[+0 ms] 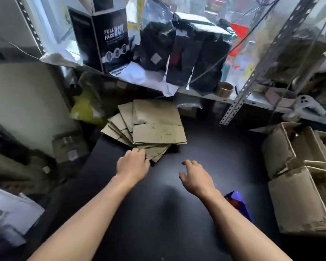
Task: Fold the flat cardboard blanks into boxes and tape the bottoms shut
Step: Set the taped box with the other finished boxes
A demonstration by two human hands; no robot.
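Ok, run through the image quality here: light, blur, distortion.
Head view: daylight from the window behind the shelf blows out the background and glares off the plastic wrap; wide-angle lens bends the perforated shelf post; the left hand at the cardboard blanks is slightly motion-blurred, as is the right hand; a soft shadow falls on the black table.

I can't tell whether my left hand [133, 163] grips the cardboard blanks [149, 127]; its fingertips blur at their edge. The lower blanks hide under the top one.
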